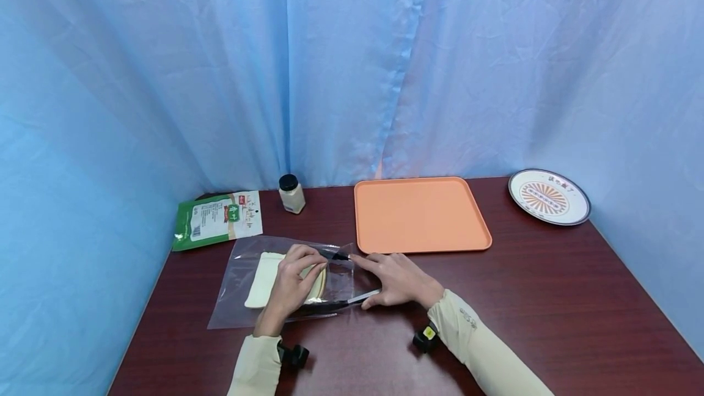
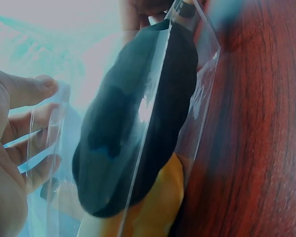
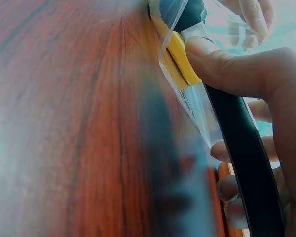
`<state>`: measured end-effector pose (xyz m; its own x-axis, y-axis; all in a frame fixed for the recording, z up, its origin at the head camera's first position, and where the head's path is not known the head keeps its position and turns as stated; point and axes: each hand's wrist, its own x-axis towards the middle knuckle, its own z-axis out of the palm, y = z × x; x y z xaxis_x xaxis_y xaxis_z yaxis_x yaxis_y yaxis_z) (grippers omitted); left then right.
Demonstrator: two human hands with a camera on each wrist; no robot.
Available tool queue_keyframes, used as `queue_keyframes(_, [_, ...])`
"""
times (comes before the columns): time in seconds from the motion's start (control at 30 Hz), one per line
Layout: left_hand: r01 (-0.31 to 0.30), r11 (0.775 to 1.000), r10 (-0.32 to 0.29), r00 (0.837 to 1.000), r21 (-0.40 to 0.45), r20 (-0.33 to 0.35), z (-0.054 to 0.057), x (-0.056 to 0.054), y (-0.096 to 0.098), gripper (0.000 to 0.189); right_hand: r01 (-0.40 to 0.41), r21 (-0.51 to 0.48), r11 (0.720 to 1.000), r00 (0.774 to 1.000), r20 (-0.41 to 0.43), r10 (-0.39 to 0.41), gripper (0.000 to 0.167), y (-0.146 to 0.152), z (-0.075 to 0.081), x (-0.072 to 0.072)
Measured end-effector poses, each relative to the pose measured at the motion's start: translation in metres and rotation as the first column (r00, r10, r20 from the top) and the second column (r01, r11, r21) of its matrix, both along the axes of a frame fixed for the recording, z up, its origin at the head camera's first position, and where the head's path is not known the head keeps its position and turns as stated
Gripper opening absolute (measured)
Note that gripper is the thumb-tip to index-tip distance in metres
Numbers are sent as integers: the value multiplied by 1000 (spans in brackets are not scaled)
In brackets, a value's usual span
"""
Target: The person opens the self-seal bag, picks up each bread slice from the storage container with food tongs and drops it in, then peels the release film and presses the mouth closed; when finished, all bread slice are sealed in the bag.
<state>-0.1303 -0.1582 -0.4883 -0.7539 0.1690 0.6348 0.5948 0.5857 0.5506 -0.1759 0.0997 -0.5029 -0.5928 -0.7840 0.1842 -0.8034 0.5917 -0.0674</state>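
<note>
A clear plastic bag [image 1: 233, 298] lies at the left front of the table, with pale slices [image 1: 261, 283] inside that look like bread, tan at the rounded edge. My left hand [image 1: 299, 280] is over the slices, its thumb and fingers pinching the bag's film. My right hand [image 1: 398, 280] holds tongs [image 1: 360, 297] at the bag's right end, thumb on one arm and fingers on the other, arms spread. The black scalloped tong head [image 2: 133, 113] is behind clear film in the left wrist view, close to something yellow [image 2: 167, 185].
An orange tray [image 1: 420, 216] lies behind my right hand. To its right is a patterned plate [image 1: 550, 197]. A black-capped jar [image 1: 291, 194] and a green and white packet [image 1: 217, 219] stand and lie at the back left. Blue curtains [image 1: 352, 66] enclose the table [image 1: 522, 310].
</note>
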Motion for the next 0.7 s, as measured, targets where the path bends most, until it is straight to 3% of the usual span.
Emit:
queue_keyframes(0.3, [-5, 1000, 5, 1000, 5, -19, -2, -1, 0, 6, 16, -36, 999, 999, 29, -15, 101, 15, 1, 3])
queue_keyframes(0.7, [-4, 1000, 5, 999, 18, -47, -3, -2, 0, 9, 22, -122, 992, 999, -26, -25, 104, 44, 1, 10])
